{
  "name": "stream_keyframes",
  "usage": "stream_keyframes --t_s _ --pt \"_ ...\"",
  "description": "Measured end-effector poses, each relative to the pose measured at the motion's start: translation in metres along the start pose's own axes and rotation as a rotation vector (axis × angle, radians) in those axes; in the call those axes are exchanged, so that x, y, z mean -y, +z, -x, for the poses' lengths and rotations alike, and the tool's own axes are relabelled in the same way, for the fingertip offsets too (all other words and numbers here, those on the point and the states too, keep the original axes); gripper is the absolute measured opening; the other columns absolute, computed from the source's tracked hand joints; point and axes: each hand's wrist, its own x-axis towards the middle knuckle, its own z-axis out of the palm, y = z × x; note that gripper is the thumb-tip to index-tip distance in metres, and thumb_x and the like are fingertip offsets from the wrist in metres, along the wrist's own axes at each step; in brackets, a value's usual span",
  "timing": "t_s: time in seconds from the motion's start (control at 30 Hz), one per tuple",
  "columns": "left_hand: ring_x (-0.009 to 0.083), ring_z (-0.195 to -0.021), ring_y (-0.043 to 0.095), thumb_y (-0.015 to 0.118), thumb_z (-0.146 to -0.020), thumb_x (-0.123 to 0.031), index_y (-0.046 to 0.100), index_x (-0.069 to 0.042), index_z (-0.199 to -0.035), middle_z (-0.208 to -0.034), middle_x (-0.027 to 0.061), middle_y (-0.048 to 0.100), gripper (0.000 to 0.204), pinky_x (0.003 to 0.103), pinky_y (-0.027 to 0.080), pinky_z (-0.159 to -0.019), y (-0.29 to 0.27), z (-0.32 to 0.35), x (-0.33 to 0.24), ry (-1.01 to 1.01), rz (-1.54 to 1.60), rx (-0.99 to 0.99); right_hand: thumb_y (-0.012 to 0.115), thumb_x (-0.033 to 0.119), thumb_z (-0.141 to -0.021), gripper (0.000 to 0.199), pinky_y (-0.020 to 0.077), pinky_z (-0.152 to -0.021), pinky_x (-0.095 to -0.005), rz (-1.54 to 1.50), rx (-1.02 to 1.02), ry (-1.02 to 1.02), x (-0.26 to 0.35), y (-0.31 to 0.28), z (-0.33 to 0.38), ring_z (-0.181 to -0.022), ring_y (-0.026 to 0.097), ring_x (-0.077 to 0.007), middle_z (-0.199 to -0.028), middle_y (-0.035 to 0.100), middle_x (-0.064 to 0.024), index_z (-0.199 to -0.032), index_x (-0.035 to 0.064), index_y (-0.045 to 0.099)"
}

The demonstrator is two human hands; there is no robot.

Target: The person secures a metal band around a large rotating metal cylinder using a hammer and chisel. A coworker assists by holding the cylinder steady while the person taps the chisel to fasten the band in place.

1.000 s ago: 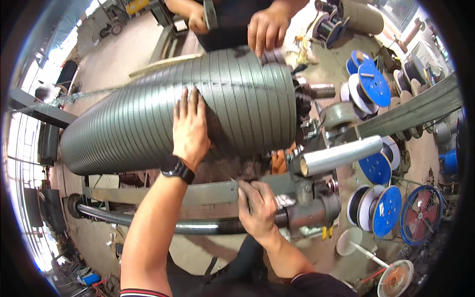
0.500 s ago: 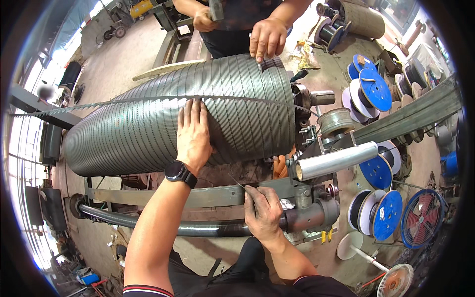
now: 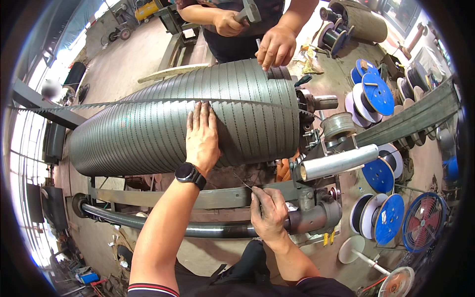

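Grooved roller (image 3: 148, 136) lies across the middle of the view, its long body crossed by a toothed metal strip (image 3: 153, 101). The person's left hand (image 3: 203, 133) is spread flat on the roller, grasping nothing, with its fingertips at the strip. If the roller turned or the strip slid, the teeth could cut these bare fingers. Nearer to the body, the right hand (image 3: 268, 213) is pinched around what seems a thin wire (image 3: 243, 182); its far end I cannot make out. A loose pinch could let this wire slip or spring back.

On the opposite side, one co-worker's hand (image 3: 227, 23) is closed around a hammer (image 3: 251, 11), while the co-worker's other hand (image 3: 277, 45) is at the roller's right end, apparently holding a small rod (image 3: 258, 43). A badly aimed blow could strike those fingers, or could jolt the roller under the left hand.
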Motion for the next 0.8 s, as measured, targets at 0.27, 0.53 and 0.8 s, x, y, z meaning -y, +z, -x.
stream_keyframes --t_s 0.27,0.53,0.8 --pt "0.0366 -0.161 0.019 0.098 -0.056 -0.018 0.030 0.004 -0.159 -0.170 0.0203 0.026 0.126 0.049 0.017 -0.132 0.004 0.000 0.003 0.028 0.049 -0.075 0.078 -0.003 -0.081 0.033 0.0545 -0.074 -0.0425 0.004 0.016 -0.011 0.005 0.013 0.012 -0.081 0.065 -0.0315 -0.096 0.065 -0.0123 -0.112 0.0041 0.072" --pt "0.0344 -0.162 0.017 0.095 -0.062 -0.016 0.030 0.005 -0.159 -0.171 0.0211 0.024 0.118 0.049 0.017 -0.132 0.005 0.001 0.006 0.041 0.086 -0.078 0.078 -0.003 -0.080 0.033 0.0544 -0.073 -0.0417 0.017 0.004 -0.003 0.019 0.024 0.018 -0.080 0.065 -0.0309 -0.096 0.064 -0.0115 -0.111 0.0043 0.072" --pt "0.0375 -0.162 0.014 0.098 -0.061 -0.030 0.029 0.005 -0.161 -0.172 0.0205 0.023 0.126 0.050 0.016 -0.132 -0.007 0.004 0.013 0.100 0.082 -0.037 0.078 -0.004 -0.080 0.034 0.0545 -0.074 -0.0419 0.041 -0.004 0.013 0.028 0.025 0.032 -0.080 0.065 -0.0312 -0.095 0.065 -0.0112 -0.112 0.0045 0.072"
